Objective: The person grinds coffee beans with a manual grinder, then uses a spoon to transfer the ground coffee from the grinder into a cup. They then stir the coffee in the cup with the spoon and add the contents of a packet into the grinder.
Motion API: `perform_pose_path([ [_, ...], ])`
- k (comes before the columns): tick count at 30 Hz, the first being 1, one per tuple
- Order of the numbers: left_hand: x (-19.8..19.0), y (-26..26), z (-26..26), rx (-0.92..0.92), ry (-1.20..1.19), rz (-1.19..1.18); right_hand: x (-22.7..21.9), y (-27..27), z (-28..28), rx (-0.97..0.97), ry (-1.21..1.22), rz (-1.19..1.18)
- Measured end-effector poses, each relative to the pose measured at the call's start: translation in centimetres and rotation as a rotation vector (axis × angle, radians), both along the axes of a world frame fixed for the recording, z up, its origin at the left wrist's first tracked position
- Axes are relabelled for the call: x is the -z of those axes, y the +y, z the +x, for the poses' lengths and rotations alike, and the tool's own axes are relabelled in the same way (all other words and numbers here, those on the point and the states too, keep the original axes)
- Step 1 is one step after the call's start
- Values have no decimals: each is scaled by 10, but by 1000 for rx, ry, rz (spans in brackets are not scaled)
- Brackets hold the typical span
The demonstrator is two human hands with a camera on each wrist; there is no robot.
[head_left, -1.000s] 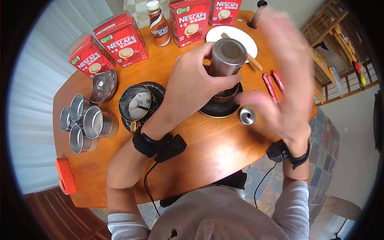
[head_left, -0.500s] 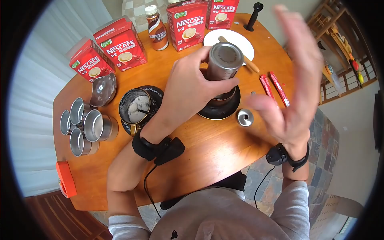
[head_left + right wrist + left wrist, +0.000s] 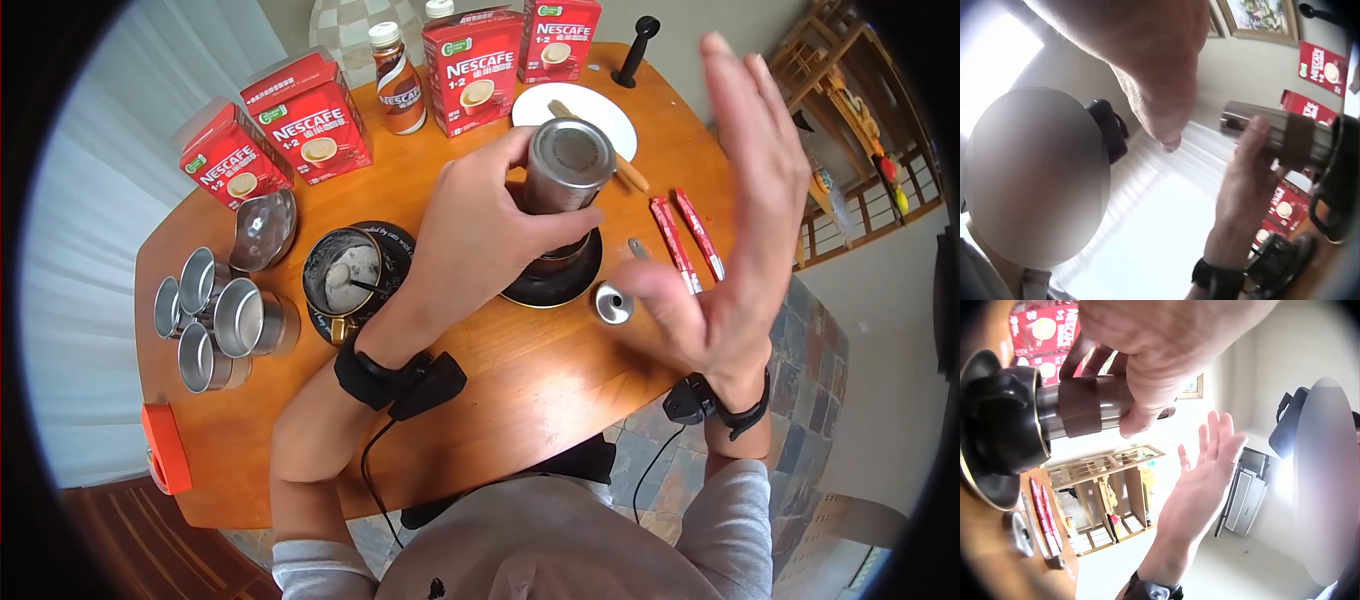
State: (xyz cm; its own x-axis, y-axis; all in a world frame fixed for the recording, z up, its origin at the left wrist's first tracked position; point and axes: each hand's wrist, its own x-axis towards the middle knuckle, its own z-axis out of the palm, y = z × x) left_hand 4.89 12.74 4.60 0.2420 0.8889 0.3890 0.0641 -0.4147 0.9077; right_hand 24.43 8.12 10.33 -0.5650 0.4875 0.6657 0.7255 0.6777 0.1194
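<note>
My left hand (image 3: 485, 215) grips a steel cylinder with a brown ribbed band (image 3: 1079, 406), thumb on the near side and fingers around the far side. Its flat, engraved end faces up in the head view. The lower end meets the mouth of a black cup (image 3: 1004, 419), which stands on a black gold-rimmed saucer (image 3: 545, 292). Whatever lies inside that cup is hidden. To the right, my right hand (image 3: 735, 230) is raised above the table with its fingers straight and its palm toward the cylinder, apart from it and holding nothing.
A black cup of white powder (image 3: 345, 270) with a spoon sits left of my forearm. Several metal cups (image 3: 240, 318) and a glass bowl (image 3: 265, 230) stand farther left. Red coffee boxes (image 3: 470, 75) line the back. Stick packets (image 3: 675, 245) and a small metal funnel-shaped piece (image 3: 612, 303) lie right.
My right hand, blurred a second ago, has moved slightly right and is now steadier, fingers still straight. The left hand keeps its grip on the cylinder over the cup.
</note>
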Motion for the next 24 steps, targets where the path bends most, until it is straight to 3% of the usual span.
perform_pose_path([
  [2, -2, 1, 0, -5, -8, 23, 9, -5, -11, 63, -152, -114],
  [4, 1, 2, 1, -3, 30, -5, 10, -5, -11, 89, -146, -98],
  [5, 2, 0, 1, 9, 10, -22, 8, 4, -1, -5, 6, 20],
  [8, 2, 0, -1, -8, 1, 6, 5, 2, 2, -51, 98, 14],
  [10, 2, 1, 0, -8, 9, -4, 19, -5, -13, 65, -100, -189],
  [11, 2, 0, 0, 9, 12, -46, 10, -7, -12, 101, -167, -93],
  [13, 1, 0, 1, 17, -2, -24, 0, 1, 3, -4, 58, 43],
  [16, -2, -2, -2, 14, -11, -42, 5, -6, -7, 107, -173, -84],
  [18, -3, -2, -1, 0, 4, -75, 11, -6, -12, 118, -132, -106],
  [20, -3, -1, 1, 15, -9, -46, 4, 0, -2, -25, 119, 9],
  [22, -3, -2, -1, 17, -15, -16, 8, 2, -4, -63, 161, -26],
  [24, -6, -2, -2, 7, -5, -52, 22, -3, -13, 37, -11, -204],
])
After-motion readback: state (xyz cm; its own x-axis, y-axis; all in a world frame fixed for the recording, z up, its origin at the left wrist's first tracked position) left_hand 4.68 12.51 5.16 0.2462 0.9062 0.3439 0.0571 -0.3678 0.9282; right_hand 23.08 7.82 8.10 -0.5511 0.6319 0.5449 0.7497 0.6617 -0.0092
